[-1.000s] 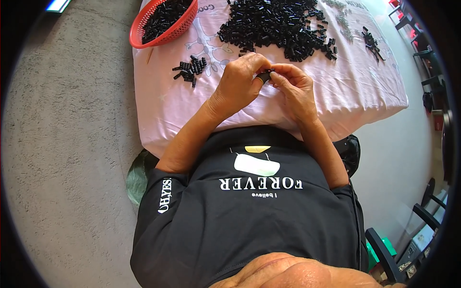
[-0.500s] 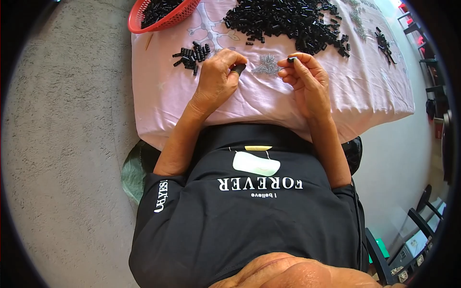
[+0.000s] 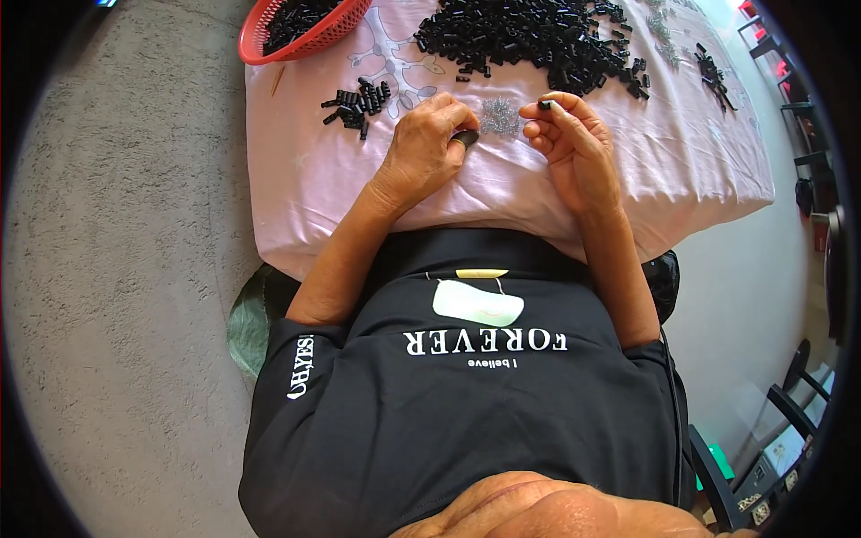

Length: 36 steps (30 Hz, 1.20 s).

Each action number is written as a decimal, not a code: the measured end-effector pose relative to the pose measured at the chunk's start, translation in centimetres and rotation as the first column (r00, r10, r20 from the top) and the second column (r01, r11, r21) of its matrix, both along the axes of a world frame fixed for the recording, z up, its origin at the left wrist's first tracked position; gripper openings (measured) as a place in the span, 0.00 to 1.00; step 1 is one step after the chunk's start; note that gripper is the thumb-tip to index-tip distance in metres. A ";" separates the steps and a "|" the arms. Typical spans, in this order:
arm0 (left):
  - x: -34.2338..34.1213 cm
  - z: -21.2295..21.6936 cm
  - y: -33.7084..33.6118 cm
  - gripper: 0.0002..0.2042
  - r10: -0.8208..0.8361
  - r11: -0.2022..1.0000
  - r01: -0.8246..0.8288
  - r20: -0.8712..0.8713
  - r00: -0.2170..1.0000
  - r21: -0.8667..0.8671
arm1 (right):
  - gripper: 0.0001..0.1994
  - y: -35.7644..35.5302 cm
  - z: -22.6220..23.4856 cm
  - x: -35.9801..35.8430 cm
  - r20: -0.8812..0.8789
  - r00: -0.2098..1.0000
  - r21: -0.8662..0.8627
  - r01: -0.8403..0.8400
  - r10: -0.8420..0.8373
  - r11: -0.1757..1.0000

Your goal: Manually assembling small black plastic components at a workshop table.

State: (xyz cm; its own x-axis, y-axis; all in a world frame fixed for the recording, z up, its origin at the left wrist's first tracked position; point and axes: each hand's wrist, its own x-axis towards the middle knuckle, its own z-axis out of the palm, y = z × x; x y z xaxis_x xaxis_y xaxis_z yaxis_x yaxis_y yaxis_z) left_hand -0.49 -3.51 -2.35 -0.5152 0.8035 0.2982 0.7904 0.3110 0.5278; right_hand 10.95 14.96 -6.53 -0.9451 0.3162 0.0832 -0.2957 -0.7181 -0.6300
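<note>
Between the thumb and index finger of my right hand [image 3: 578, 148] is a small black cylindrical piece [image 3: 544, 105], held just above the table. My left hand [image 3: 429, 143] is closed in a pinch beside a little heap of fine silvery metal pieces [image 3: 500, 117]. A dark cover [image 3: 465, 138] appears to be wrapped round its thumb; whatever the fingertips hold is too small to make out. Left of that hand lies a small group of black ribbed cylindrical pieces [image 3: 359, 106]. Beyond both hands spreads a large pile of similar black pieces [image 3: 538, 40].
A red plastic basket [image 3: 309, 47] with black pieces stands at the far left of the pink-clothed table [image 3: 314, 193]. Near it lies a thin wooden stick [image 3: 278, 81]. More silvery bits [image 3: 662, 36] and thin dark pieces [image 3: 713, 76] are at the far right.
My left hand has moved right, up to the silvery heap. My right hand has stayed nearly in place, with the black piece turned slightly.
</note>
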 end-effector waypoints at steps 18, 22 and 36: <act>1.4 2.8 1.6 0.09 -0.101 0.958 0.005 0.323 0.941 0.285 | 0.13 -1.4 1.2 0.4 0.039 0.999 0.378 0.019 -0.036 0.926; 1.4 2.7 1.7 0.09 -0.097 0.953 -0.032 0.402 0.911 0.303 | 0.09 -1.6 0.9 0.4 0.064 0.996 0.405 0.036 -0.068 0.913; 1.7 2.9 1.2 0.11 -0.046 0.973 -0.036 0.345 0.938 0.229 | 0.07 -1.5 0.6 0.5 0.071 0.995 0.441 0.032 -0.071 0.897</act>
State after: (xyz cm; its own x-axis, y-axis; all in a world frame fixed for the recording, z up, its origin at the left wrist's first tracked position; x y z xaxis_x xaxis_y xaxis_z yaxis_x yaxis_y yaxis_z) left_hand 1.25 -2.28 0.56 -0.6152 0.7379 0.2777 0.5473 0.1461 0.8241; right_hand 11.47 13.47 -5.89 -0.9381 0.3141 0.1464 -0.2572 -0.3479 -0.9016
